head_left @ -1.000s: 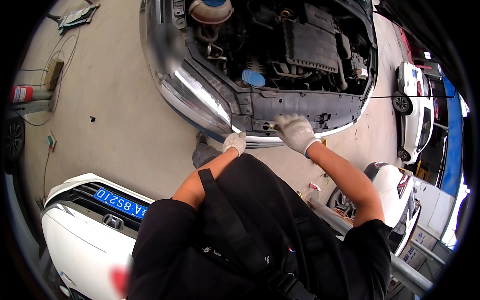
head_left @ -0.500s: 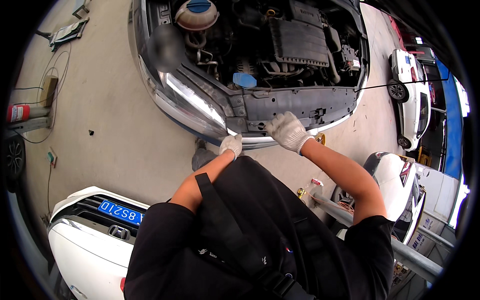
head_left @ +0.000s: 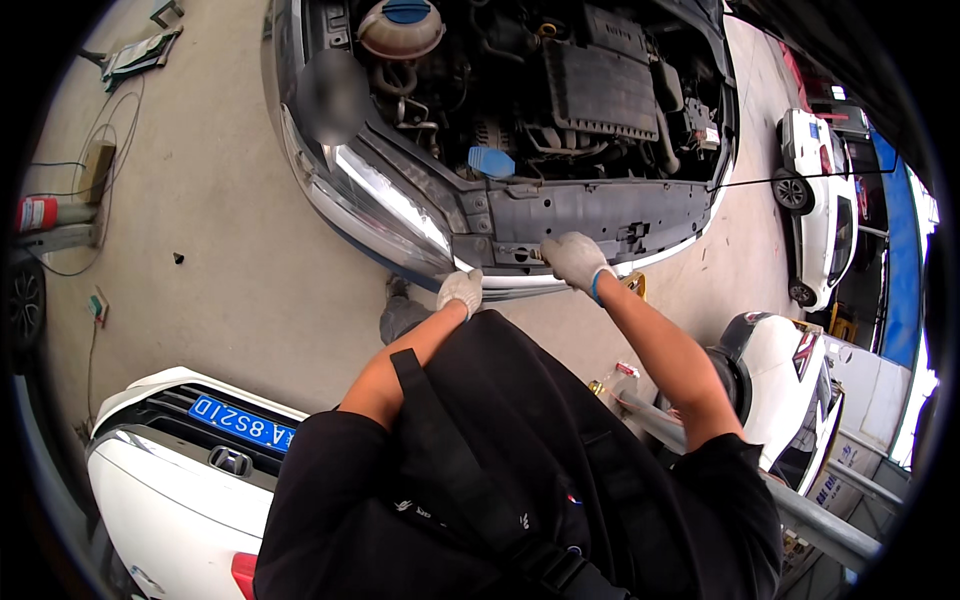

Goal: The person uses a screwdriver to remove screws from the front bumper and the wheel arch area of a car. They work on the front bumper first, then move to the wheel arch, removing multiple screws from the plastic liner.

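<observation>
A car with its engine bay (head_left: 610,90) open stands in front of me, with a reservoir (head_left: 398,30), blue cap (head_left: 490,162) and black front panel (head_left: 575,210). My left hand (head_left: 459,292), in a pale knitted glove, is closed on the front bumper's top edge (head_left: 500,283) beside the headlamp (head_left: 395,200). My right hand (head_left: 572,260), also gloved, is closed at the panel's front-left fastening area, round a small metal tool (head_left: 540,253) mostly hidden by the fingers.
A white car (head_left: 170,480) is behind me at lower left; another (head_left: 760,380) is at right, beside a metal post (head_left: 820,515). Farther right stands a white car (head_left: 830,245). Hoses, a wooden block (head_left: 97,170) and a jack (head_left: 140,55) lie on the floor (head_left: 210,220) at left.
My right hand's fingers have curled tighter round the tool and the wrist has turned. My left hand stays on the bumper. The whole view has shifted slightly.
</observation>
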Demonstrator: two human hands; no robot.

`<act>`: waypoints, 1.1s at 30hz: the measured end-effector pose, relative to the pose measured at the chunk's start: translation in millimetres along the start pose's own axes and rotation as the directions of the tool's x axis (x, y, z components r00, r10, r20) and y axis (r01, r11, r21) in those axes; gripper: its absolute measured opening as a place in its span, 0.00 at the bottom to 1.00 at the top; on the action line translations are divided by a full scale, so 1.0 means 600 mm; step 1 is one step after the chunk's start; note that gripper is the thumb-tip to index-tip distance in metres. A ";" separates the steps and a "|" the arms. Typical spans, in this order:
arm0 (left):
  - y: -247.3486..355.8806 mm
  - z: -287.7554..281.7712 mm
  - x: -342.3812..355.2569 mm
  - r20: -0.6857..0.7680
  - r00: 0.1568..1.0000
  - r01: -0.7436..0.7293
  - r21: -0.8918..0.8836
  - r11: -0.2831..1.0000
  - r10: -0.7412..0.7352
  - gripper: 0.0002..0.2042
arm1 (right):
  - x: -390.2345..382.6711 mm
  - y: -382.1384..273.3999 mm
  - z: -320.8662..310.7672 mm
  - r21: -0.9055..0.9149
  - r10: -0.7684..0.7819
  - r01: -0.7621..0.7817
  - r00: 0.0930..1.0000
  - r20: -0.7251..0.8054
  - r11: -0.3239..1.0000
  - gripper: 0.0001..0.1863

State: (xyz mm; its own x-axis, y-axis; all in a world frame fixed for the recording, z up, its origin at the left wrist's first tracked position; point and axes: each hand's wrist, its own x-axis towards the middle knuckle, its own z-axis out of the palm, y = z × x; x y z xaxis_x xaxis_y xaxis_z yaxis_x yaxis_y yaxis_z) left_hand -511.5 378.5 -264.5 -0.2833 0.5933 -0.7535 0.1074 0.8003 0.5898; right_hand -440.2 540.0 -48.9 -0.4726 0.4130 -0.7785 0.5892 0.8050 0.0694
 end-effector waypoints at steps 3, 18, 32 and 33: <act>-0.017 0.017 0.015 -0.004 1.000 -0.024 0.005 1.000 0.024 0.27 | -0.016 -0.019 -0.028 0.243 0.103 -0.115 0.993 0.060 0.963 0.09; -0.007 0.011 0.001 -0.041 0.998 -0.050 -0.004 0.999 0.050 0.27 | -0.020 -0.022 -0.007 -0.249 -0.221 0.179 0.963 -0.153 0.952 0.18; -0.002 -0.034 -0.001 0.312 0.950 0.169 -0.436 0.884 -0.027 0.20 | -0.016 -0.021 0.032 0.428 0.245 -0.116 0.934 -0.259 0.896 0.21; 0.013 -0.061 -0.013 0.398 0.917 0.252 -0.536 0.806 -0.023 0.18 | -0.025 -0.019 0.030 0.426 0.233 -0.101 0.934 -0.271 0.899 0.22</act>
State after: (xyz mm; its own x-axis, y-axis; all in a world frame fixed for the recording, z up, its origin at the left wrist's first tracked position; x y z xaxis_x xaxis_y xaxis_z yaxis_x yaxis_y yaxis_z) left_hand -543.6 377.3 -243.3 0.1165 0.5601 -0.8202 -0.4956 0.7485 0.4407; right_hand -427.9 516.7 -49.3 -0.4816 0.6891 -0.5414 0.8567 0.5006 -0.1249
